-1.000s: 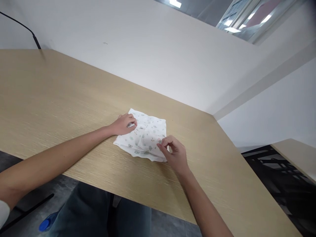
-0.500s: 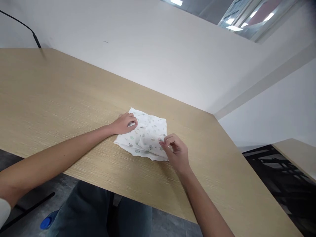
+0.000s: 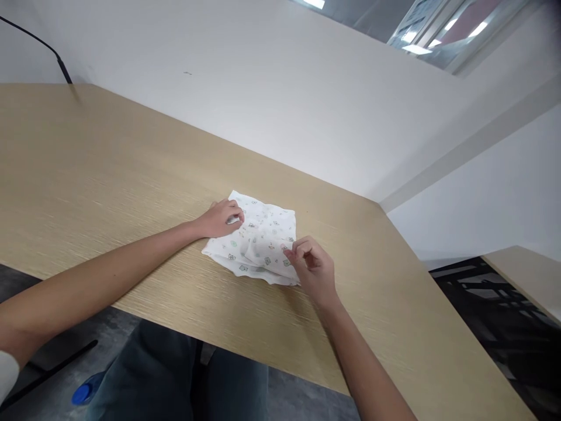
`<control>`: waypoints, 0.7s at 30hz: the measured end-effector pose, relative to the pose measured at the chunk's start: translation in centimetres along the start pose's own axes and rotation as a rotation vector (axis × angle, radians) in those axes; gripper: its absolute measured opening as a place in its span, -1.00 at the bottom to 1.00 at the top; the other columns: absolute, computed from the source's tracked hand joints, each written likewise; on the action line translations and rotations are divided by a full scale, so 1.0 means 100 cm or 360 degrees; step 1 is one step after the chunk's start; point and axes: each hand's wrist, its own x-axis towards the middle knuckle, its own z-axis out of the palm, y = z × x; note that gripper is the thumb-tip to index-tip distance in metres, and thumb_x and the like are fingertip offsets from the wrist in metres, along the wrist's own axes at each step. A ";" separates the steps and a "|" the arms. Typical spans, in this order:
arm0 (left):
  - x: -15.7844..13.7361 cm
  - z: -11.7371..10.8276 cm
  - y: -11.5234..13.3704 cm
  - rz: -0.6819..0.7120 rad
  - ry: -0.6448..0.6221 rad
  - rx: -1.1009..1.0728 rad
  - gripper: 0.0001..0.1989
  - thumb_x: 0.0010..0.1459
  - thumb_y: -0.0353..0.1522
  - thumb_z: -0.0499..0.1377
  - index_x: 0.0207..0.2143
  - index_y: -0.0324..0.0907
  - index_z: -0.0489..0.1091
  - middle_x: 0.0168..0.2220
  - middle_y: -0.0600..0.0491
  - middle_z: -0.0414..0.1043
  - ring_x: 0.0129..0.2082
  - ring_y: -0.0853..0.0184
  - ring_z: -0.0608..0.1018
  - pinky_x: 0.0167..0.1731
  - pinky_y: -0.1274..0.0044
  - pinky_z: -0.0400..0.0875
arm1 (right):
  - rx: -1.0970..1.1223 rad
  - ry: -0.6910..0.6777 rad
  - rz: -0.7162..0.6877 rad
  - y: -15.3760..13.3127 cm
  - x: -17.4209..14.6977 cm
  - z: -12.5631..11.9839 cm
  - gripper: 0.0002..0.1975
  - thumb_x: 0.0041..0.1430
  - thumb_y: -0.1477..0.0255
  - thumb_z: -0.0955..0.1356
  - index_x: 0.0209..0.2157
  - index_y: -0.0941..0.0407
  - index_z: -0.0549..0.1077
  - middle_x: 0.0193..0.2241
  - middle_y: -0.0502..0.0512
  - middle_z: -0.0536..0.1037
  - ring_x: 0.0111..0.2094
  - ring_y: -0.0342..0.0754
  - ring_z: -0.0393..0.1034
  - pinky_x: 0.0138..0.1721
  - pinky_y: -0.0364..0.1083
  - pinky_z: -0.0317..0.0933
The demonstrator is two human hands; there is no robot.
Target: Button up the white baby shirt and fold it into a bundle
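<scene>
A white cloth (image 3: 263, 225) printed with small green, yellow and dark figures lies spread on the wooden table, a little rumpled, with a raised fold across its middle. On its left side rests my left hand (image 3: 222, 218), its fingers curled in toward the thumb and touching the fabric; what lies under the palm is hidden. At the right edge, my right hand (image 3: 314, 268) pinches the cloth between thumb and fingers, near the lower right corner.
The pale wooden table (image 3: 131, 169) runs up to a white wall (image 3: 263, 88). A black cable (image 3: 65, 70) stands at the far left. Below the front edge are my legs (image 3: 149, 374) and a blue-capped bottle (image 3: 82, 393) on the floor. Dark metal framing (image 3: 495, 304) shows at right.
Both hands and the cloth hold nearly the same place. Only a very slight shift of the camera view shows.
</scene>
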 end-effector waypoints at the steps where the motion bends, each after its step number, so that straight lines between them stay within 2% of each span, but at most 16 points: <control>1: 0.000 0.000 0.000 0.0005 0.0004 -0.0002 -0.78 0.28 -0.21 0.11 -0.21 -0.07 0.53 -0.16 0.01 0.45 -0.10 0.19 0.46 0.05 0.27 0.23 | 0.0001 -0.0002 -0.0009 0.000 0.000 0.000 -0.65 0.30 0.50 0.42 -0.50 0.07 0.22 -0.42 0.01 0.36 -0.36 -0.10 0.29 -0.36 -0.09 0.17; 13: 0.001 0.000 -0.001 -0.0002 -0.0011 -0.0012 -0.78 0.27 -0.21 0.11 -0.21 -0.05 0.54 -0.16 0.01 0.45 -0.09 0.17 0.46 0.06 0.24 0.22 | 0.0124 0.0032 0.0034 -0.004 0.002 -0.001 -0.70 0.31 0.48 0.41 -0.46 0.06 0.26 -0.43 -0.01 0.32 -0.40 -0.12 0.25 -0.38 -0.10 0.17; 21: 0.000 -0.001 0.001 -0.0013 -0.0015 -0.0003 -0.78 0.27 -0.21 0.11 -0.21 -0.05 0.53 -0.15 0.01 0.45 -0.08 0.17 0.46 0.06 0.24 0.22 | 0.0155 0.0069 0.0091 -0.007 0.003 -0.001 -0.64 0.31 0.43 0.42 -0.50 0.06 0.21 -0.44 -0.03 0.31 -0.43 -0.13 0.23 -0.41 -0.11 0.16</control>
